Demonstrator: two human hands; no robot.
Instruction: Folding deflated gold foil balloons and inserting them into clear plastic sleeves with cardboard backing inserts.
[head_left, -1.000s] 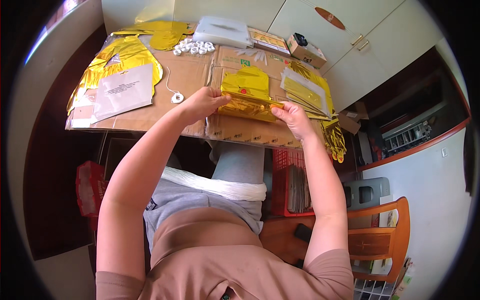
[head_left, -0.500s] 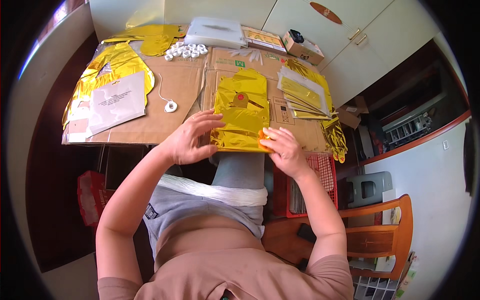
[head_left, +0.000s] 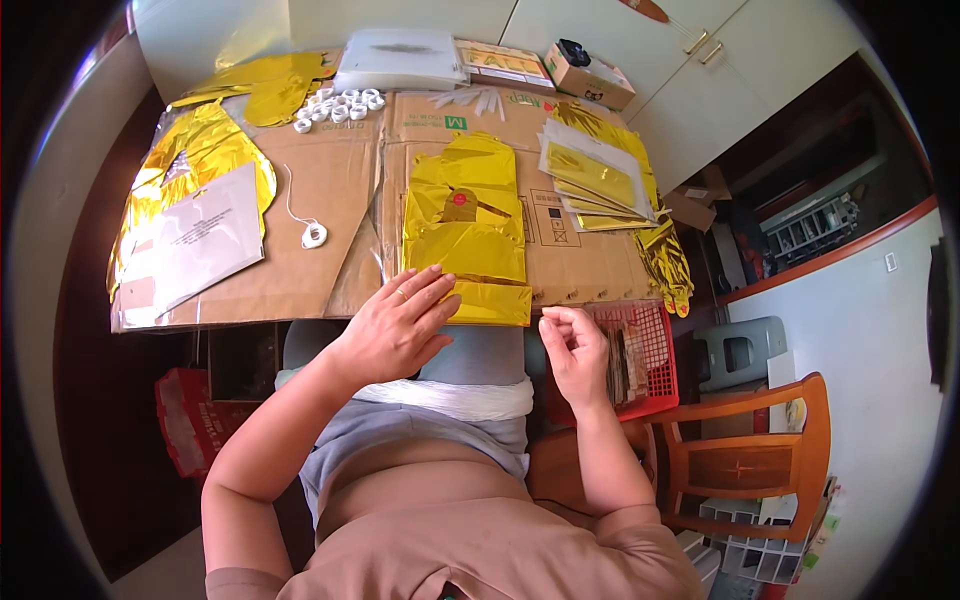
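A flat gold foil balloon (head_left: 470,215) lies on the cardboard in front of me, its near edge folded into a straight strip (head_left: 490,303) along the table edge. My left hand (head_left: 400,325) rests at the strip's left end, fingers stretched out and palm down, a ring on one finger. Just off the table edge, to the right of the foil, is my right hand (head_left: 577,350). Its fingers are curled in against the thumb, apart from the foil. Whether anything small is between them is hidden.
Cardboard (head_left: 330,200) covers the table. White ribbon rolls (head_left: 340,105) and one loose roll (head_left: 314,235) lie to the left, near a printed clear bag (head_left: 210,235) on more gold foil. Packed gold sheets (head_left: 595,175) are stacked right. A red basket (head_left: 650,350) stands below the right edge.
My right hand has let go of the foil's near right corner and moved down and right. My left hand has shifted onto the near strip, which now lies flat.
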